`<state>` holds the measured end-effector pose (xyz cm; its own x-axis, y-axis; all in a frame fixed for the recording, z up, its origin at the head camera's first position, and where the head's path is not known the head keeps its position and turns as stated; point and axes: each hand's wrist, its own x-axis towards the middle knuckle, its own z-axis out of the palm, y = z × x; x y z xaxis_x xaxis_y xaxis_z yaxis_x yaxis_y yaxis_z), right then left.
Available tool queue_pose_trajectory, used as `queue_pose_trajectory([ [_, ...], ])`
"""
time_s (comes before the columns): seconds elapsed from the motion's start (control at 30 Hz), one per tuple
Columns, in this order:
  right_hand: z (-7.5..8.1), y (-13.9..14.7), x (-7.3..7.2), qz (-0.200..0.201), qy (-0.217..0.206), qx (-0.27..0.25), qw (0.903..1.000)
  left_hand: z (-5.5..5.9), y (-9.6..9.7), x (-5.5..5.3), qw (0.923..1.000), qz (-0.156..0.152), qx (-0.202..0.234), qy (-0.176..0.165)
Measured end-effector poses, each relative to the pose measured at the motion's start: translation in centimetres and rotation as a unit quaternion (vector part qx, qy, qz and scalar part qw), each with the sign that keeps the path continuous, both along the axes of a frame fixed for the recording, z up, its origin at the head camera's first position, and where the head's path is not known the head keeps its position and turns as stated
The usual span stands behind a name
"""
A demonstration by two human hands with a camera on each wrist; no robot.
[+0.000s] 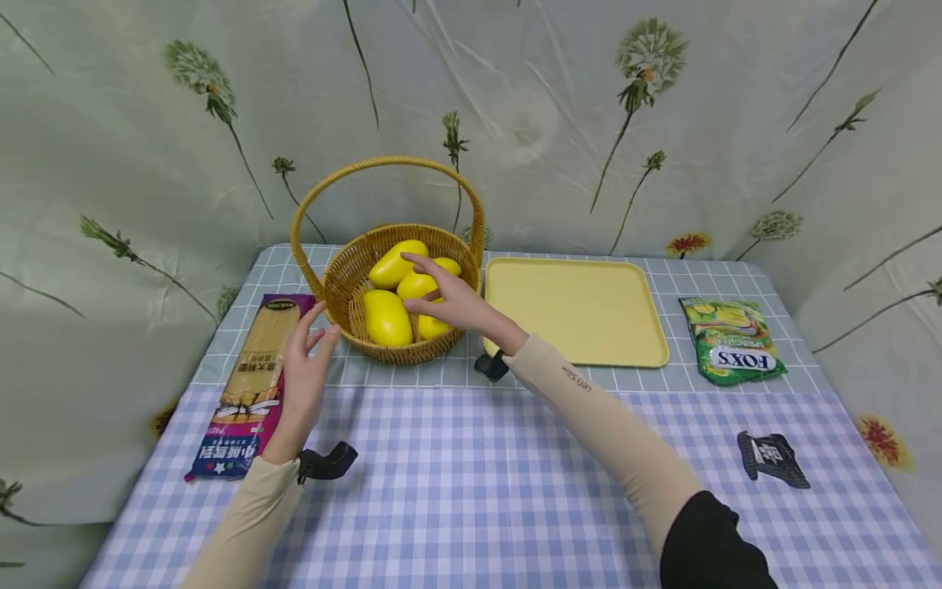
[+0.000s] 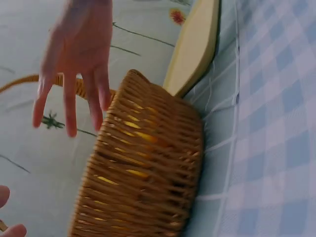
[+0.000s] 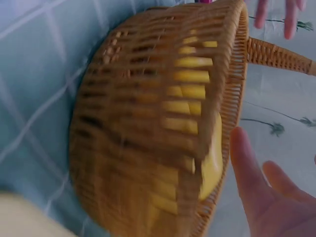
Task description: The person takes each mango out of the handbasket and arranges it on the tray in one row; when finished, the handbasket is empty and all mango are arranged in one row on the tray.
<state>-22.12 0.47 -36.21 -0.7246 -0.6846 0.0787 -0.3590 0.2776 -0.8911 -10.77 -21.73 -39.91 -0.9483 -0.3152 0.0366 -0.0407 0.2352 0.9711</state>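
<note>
A wicker basket with a tall arched handle holds several yellow mangoes. My right hand hovers over the basket's right side, fingers spread and nothing in them; it covers part of the mangoes. In the right wrist view, the thumb and fingers of this hand are beside the rim. My left hand is raised at the basket's front left, fingers loosely apart and holding nothing. Only the left fingertips show at the corner of the left wrist view, while yellow shows through the basket's woven wall.
A pasta packet lies left of the basket, partly behind the left hand. Right of the basket is a pale yellow tray. Farther right are a green FOX'S bag and a small black packet. A checked cloth covers the table's front.
</note>
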Motion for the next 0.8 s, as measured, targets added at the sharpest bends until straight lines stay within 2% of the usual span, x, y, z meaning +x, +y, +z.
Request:
queue_pose_trajectory([
  [0.1,-0.4,-1.3,-0.2,0.016,-0.037,-0.003,0.9992,-0.8,0.0,-0.6,0.9978,-0.022,0.052,-0.035],
  [0.2,-0.8,-2.5,-0.4,0.025,-0.047,0.010,0.9985,-1.3,0.2,-1.1,0.9932,-0.042,0.092,-0.058],
  [0.33,-1.1,-3.9,-0.6,0.038,-0.024,0.055,0.9975,-1.9,0.5,-1.7,0.9881,-0.049,0.133,-0.061],
  [0.47,-1.3,-5.2,-0.7,0.045,0.003,0.102,0.9937,-2.3,0.7,-2.1,0.9833,-0.048,0.169,-0.046],
  [0.63,-1.5,-6.4,-0.7,0.028,0.010,0.153,0.9878,-2.5,0.7,-2.4,0.9805,-0.041,0.187,-0.044],
  [0.8,-1.6,-7.0,-0.3,-0.001,-0.014,0.180,0.9835,-2.5,0.9,-2.4,0.9797,-0.038,0.189,-0.054],
])
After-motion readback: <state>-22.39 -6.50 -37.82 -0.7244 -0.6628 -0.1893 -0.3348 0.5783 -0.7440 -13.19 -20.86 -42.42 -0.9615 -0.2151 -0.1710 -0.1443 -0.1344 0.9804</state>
